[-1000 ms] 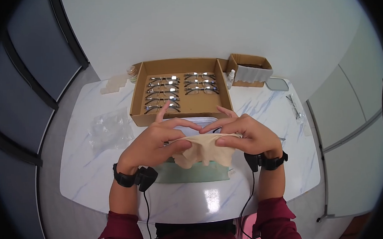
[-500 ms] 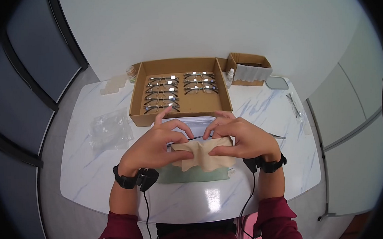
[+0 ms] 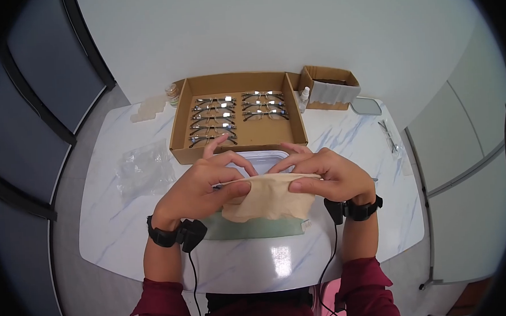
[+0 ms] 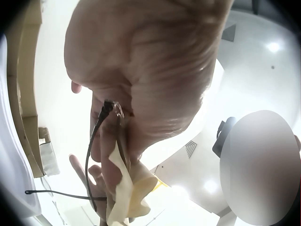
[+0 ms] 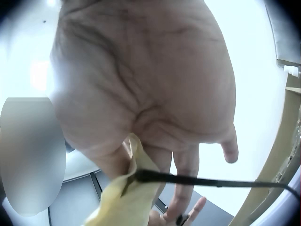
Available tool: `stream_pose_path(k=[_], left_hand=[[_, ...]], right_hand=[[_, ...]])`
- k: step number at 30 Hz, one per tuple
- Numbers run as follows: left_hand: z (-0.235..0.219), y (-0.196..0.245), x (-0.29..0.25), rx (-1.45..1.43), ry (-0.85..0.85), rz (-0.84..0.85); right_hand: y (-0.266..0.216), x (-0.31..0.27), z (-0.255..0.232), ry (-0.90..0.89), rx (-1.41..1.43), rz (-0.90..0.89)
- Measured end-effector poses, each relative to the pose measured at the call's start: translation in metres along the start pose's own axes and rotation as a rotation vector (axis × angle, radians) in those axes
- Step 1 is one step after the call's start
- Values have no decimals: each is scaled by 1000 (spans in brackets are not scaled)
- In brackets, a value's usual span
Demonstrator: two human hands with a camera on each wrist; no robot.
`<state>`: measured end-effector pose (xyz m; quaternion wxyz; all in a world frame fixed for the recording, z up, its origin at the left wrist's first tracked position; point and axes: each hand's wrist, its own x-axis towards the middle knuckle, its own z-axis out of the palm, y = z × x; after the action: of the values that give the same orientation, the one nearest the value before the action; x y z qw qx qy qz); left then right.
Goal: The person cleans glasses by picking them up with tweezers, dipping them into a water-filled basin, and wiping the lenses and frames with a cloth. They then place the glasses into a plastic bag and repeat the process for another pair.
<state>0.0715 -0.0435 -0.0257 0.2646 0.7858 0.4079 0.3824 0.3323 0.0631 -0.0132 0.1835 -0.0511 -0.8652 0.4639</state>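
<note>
Between the hands hangs a beige cloth (image 3: 267, 202), draped over a pair of glasses that it mostly hides in the head view. My left hand (image 3: 200, 186) pinches the cloth and glasses with thumb and fingers; a dark temple arm (image 4: 90, 150) shows beside its fingers in the left wrist view. The right hand (image 3: 334, 176) pinches the cloth's other side, its thumb on the front. In the right wrist view another dark temple arm (image 5: 211, 181) sticks out from the cloth (image 5: 129, 200). The lenses are hidden.
A cardboard box (image 3: 269, 140) of glasses stands behind a white tray (image 3: 264, 156). A green cloth (image 3: 251, 228) lies below the hands. Around them are a plastic bag (image 3: 145, 169), a spray bottle (image 3: 304, 100), a small box (image 3: 326, 104) and more glasses (image 3: 388, 136).
The hands first drew closer together with the glasses frame showing above the cloth, then moved apart a little. The cloth now covers the frame's top again, and both hands still hold it.
</note>
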Motion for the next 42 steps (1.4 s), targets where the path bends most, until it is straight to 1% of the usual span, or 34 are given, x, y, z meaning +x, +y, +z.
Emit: stream_pose_path(k=[1,3,4,5,6,7,11,13,16,17,18,19,21,22,25,27,28,30,31,32,33,34,35,37,38,39,40,41,42], left_hand=[[-1,2,-1,1,1,1],[-5,8,-2,-70,-67,-90],[-5,10,-2,-70,-67,-90],[-7,11,-3,-74,-106,-111],[-7,12,-3,-78,-145,-133],[-8,12,-3,-78,-146,-134],[-9,12,-3,-68,-159,-105],[-7,9,-3,-52,-156,-102],[-5,6,-2,-28,-114,-87],[-3,6,-2,-8,-75,-71],[-2,7,-1,13,-36,-55],[0,7,0,12,-36,-56],[6,6,1,67,-89,-64],[8,6,2,66,-87,-66],[15,3,4,141,-57,-56],[15,2,5,131,92,-85],[14,3,5,135,93,-90],[12,7,4,170,266,-137],[12,10,4,171,268,-139],[12,14,4,114,387,-155],[11,18,5,56,507,-170],[6,22,2,93,519,-151],[4,25,0,92,519,-149],[2,32,-6,129,717,87],[1,36,-9,149,757,148],[0,40,-13,151,761,155],[0,43,-16,202,806,228],[0,46,-18,252,849,302],[2,48,-19,263,898,312]], right_hand=[[0,-1,-1,-15,55,-8],[2,-4,-7,-35,39,-20],[3,-5,-9,-54,24,-30],[4,-6,-11,-53,24,-30],[5,-6,-12,-95,8,-42],[6,-7,-12,-136,-7,-53],[2,-6,-10,-134,-43,-44],[-3,-2,-5,-79,-108,-37],[-4,1,2,-46,-151,-6],[-5,3,4,-45,-151,-5],[-7,6,6,4,-154,-20],[-8,8,8,51,-157,-36],[-5,11,13,66,-199,-32],[-3,11,15,82,-241,-30],[1,14,21,100,-248,-18],[4,14,22,62,-204,-8],[5,15,23,25,-160,1],[9,15,23,18,-102,-1],[10,14,22,13,-49,2],[9,13,21,12,-49,1],[8,12,20,52,1,8],[6,11,19,93,52,16],[3,10,18,93,50,16],[-3,7,16,231,79,20],[-5,6,15,231,74,16],[-8,4,15,304,109,-3],[-11,2,14,378,143,-25],[-13,0,12,377,135,-33],[-17,-2,11,418,149,-12]])
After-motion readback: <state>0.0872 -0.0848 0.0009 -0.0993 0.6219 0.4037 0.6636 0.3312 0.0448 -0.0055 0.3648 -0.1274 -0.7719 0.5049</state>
